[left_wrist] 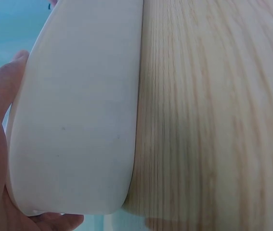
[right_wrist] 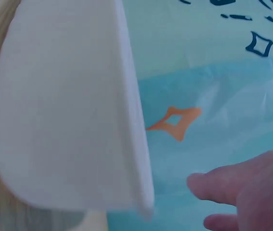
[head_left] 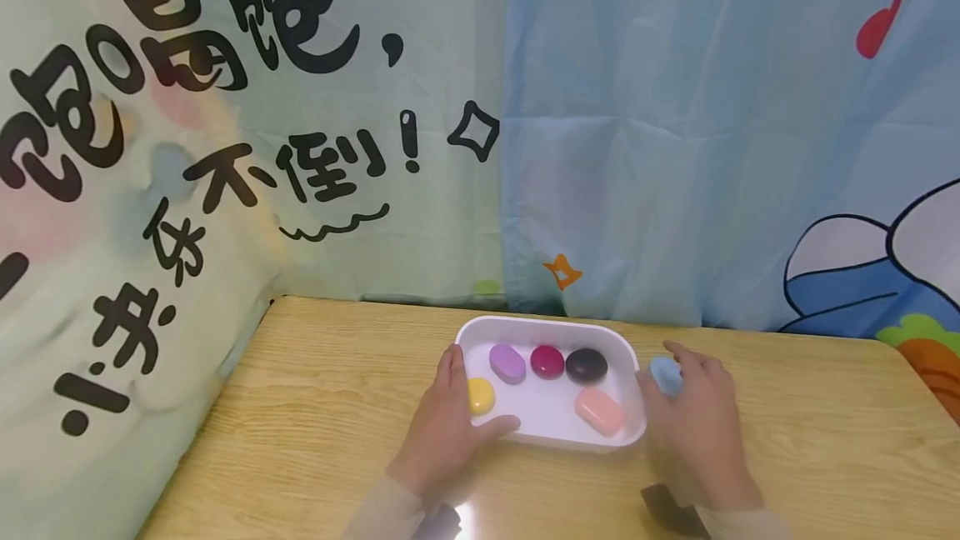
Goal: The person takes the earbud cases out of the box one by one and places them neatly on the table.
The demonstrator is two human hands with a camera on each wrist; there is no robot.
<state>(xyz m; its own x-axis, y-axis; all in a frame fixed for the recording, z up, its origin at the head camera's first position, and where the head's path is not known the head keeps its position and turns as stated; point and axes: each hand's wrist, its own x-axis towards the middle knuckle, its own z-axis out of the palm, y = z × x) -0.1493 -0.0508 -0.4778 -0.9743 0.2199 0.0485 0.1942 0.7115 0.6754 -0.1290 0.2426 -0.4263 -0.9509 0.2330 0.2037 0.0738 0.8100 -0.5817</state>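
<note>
Nearest the camera, two sleeved wrists came in over the wooden table (head_left: 315,407). The left hand (head_left: 450,423) lay against the near left corner of the white tray (head_left: 555,325), thumb along the near wall and fingers fairly straight up the left side. That was an open grip, bracing the tray rather than clamping it. The left wrist view showed only palm and thumb against the pale wall.

The right hand (head_left: 697,423) sat just beside the tray's right wall. Its thumb and fingers curled round a blue piece (head_left: 664,375), which was outside the tray and low over the table. Whether it touched the wood, I could not tell.

By my reading, the step in hand was the handling of that blue piece at the tray's edge. Any move across would call for a lift clear of the rim and a landing in the bare patch near the middle.

Now the count:
- One tray, with five pieces inside.
- Near row: a yellow piece (head_left: 481,396) by the left fingers and a pink piece (head_left: 599,412) on the right.
- Far row: a purple piece (head_left: 507,363), a magenta piece (head_left: 547,362) and a dark piece (head_left: 586,365).
- With the blue one outside, six pieces in all.

Behind everything hung a printed curtain (head_left: 675,148).
</note>
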